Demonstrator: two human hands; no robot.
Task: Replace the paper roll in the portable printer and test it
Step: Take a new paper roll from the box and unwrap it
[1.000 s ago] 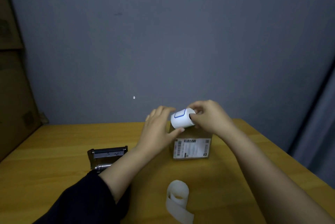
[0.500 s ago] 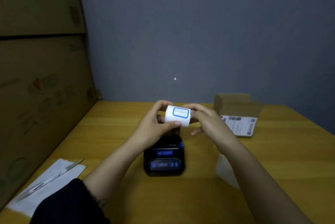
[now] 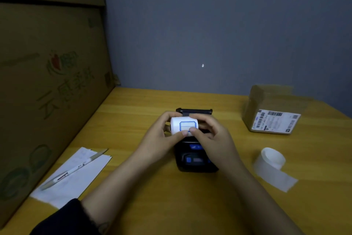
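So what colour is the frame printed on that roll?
Blue, on the white label roll, clearest in the head view.

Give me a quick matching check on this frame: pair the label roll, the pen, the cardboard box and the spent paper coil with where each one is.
Things:
1. label roll
2. pen
3. cardboard box
4. spent paper coil

Places:
A. lying on white paper, table's left
B. far right, by the wall
C. held in both hands above the open printer
D. loose on the table, near right

Pairs: 1-C, 2-A, 3-B, 4-D
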